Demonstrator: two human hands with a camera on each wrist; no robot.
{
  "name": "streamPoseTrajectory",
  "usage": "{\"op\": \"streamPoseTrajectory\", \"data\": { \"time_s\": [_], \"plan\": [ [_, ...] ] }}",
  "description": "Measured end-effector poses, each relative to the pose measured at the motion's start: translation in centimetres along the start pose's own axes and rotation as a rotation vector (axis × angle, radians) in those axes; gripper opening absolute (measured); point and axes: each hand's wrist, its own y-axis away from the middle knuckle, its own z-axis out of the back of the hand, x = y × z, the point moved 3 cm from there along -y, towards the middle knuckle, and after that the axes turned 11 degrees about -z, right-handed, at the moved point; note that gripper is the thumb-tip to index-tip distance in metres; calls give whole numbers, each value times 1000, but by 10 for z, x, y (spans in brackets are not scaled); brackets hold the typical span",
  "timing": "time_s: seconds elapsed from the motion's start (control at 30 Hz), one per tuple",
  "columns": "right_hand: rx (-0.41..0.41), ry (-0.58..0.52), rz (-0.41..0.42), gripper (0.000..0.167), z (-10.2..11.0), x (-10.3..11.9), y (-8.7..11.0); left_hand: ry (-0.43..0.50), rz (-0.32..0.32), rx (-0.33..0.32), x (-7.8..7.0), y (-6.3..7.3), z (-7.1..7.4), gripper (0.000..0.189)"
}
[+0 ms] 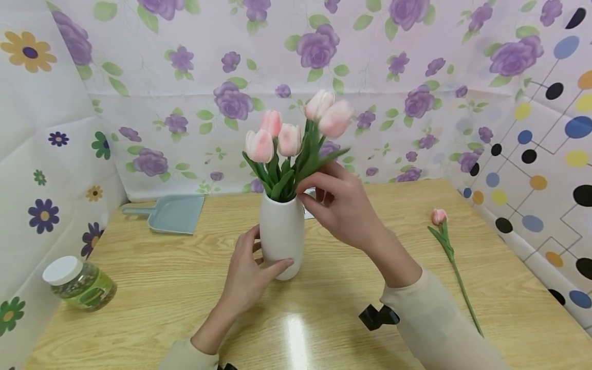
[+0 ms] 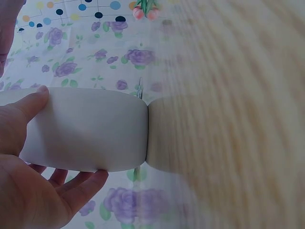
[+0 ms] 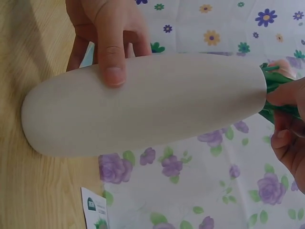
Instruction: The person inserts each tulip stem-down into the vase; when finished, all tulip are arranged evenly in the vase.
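A white vase (image 1: 281, 234) stands upright on the wooden table, with several pink tulips (image 1: 260, 146) in its mouth. My left hand (image 1: 250, 275) grips the lower part of the vase. In the left wrist view the thumb (image 2: 34, 102) lies along one side and the fingers curl round the other. At the rim, my right hand (image 1: 344, 208) pinches a tulip (image 1: 336, 119) low among its green leaves. Its blossom is slightly blurred and leans right of the others. The stems inside the vase are hidden. From the right wrist view, the right fingertips (image 3: 282, 93) touch the leaves beside the rim.
A single tulip (image 1: 446, 241) lies on the table at the right. A blue-grey dustpan (image 1: 178, 213) lies at the back left, and a lidded jar (image 1: 83, 285) stands at the left edge. Behind the vase is a small printed card (image 3: 94, 210). Patterned sheets surround the table.
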Motion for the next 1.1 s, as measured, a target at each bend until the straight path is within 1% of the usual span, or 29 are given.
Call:
{"op": "streamPoseTrajectory", "data": {
  "time_s": [0.17, 0.27, 0.33, 0.43, 0.53, 0.6, 0.7, 0.87, 0.97, 1.1],
  "plan": [
    [-20, -66, -48, 11, 3, -11, 14, 3, -4, -1, -1, 0, -1, 94],
    [-29, -130, -109, 14, 7, -21, 24, -2, -5, 0, -1, 0, -1, 95],
    [-21, -187, -183, 15, 9, -30, 30, -6, -1, 0, -1, -1, -2, 95],
    [2, -271, -334, 16, 13, -43, 37, -8, 3, -3, 0, -1, -1, 96],
    [19, -307, -471, 21, 17, -56, 43, 2, 9, -1, 0, -1, -1, 96],
    [19, -312, -537, 23, 20, -64, 48, 4, 16, 2, 0, 0, -1, 96],
    [9, -312, -601, 25, 26, -76, 55, 6, 33, 2, 1, 1, -1, 96],
    [4, -245, -647, 23, 38, -98, 71, 14, 43, -1, 1, 1, -2, 96],
    [16, -191, -687, 23, 49, -112, 84, 16, 37, 14, 1, 0, -4, 96],
    [42, -143, -752, 25, 66, -131, 104, 11, 40, 17, 0, -1, -4, 96]
  ]
}}
